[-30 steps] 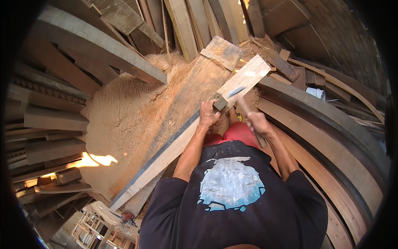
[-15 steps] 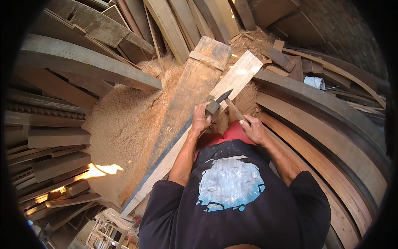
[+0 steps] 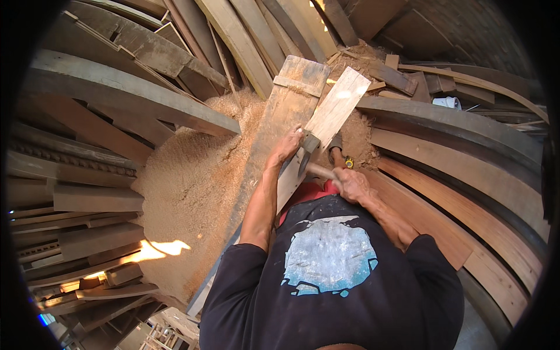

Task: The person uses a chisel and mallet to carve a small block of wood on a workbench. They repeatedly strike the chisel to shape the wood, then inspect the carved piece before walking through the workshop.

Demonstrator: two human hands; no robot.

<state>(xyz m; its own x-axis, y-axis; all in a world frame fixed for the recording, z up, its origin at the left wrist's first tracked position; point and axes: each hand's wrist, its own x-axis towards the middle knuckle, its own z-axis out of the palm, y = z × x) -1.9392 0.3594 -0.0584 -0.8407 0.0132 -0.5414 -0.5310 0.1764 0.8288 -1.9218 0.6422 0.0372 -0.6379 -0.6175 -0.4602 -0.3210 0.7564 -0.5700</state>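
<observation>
My left hand [image 3: 289,142] is closed on a small grey-brown wooden block [image 3: 310,142] against a long pale board [image 3: 336,100] with a dark edge. My right hand [image 3: 352,184] grips a hammer's wooden handle [image 3: 320,171], its dark head just below the block, slightly blurred. The pale board lies diagonally over a wider weathered plank [image 3: 296,78] with a crosspiece near its far end. A foot [image 3: 337,156] shows just right of the block, with a yellow tape measure [image 3: 349,162] beside it.
Sawdust [image 3: 192,192] covers the ground at left. Leaning boards [image 3: 245,41] and stacked planks [image 3: 99,195] surround the work. Long curved timbers [image 3: 466,181] run along the right. A white bucket [image 3: 446,103] sits among offcuts [image 3: 402,84] at upper right.
The hammer head has swung down and left, from over the pale board to just below the block. My left hand has shifted slightly up, still on the block.
</observation>
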